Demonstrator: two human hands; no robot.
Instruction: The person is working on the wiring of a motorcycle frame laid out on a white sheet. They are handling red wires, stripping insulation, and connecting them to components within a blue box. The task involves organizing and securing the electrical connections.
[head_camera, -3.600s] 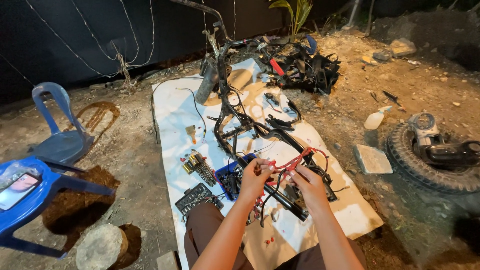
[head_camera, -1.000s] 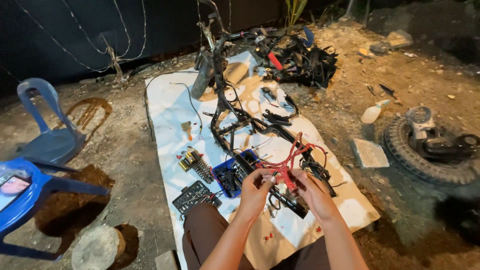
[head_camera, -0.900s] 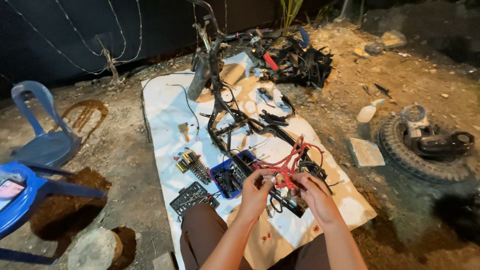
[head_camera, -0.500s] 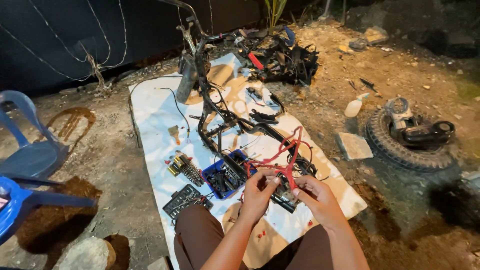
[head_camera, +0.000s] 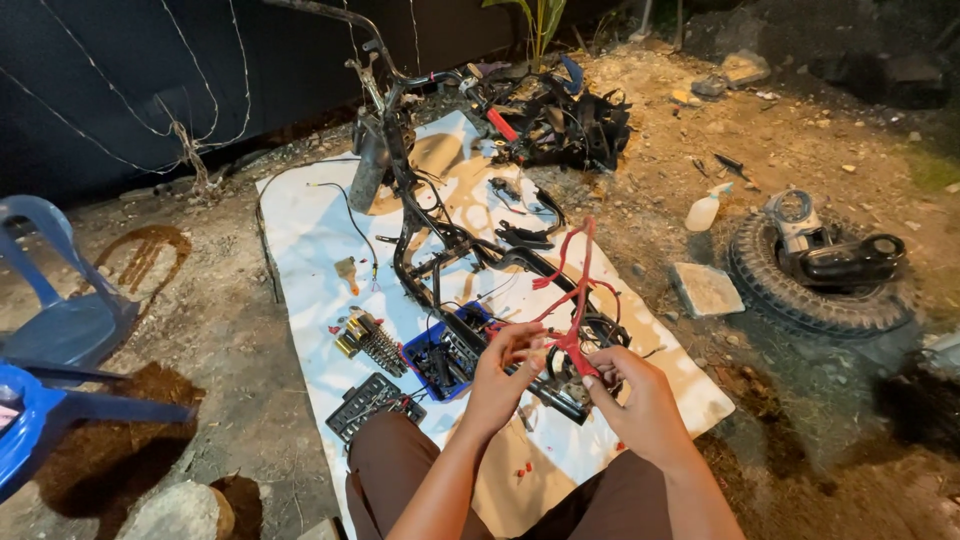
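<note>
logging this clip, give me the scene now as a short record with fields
setting: outdoor dirt ground, white sheet spread out
left hand: pinching red wire harness
right hand: gripping the harness lower down
under hands: black stripped scooter frame
left of hands: blue parts tray, shock springs, socket set
right side: tyre with engine, spray bottle
far left: blue plastic chairs

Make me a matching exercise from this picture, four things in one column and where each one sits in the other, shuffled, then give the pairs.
Things:
1. red wire bundle
2. tyre
3. blue plastic chair
4. spray bottle

Places:
A. on the dirt at the far left
B. held up between both hands
C. on the dirt between the white sheet and the tyre
D. on the ground at the right, with an engine part lying on it

Pairs: 1-B, 2-D, 3-A, 4-C
</note>
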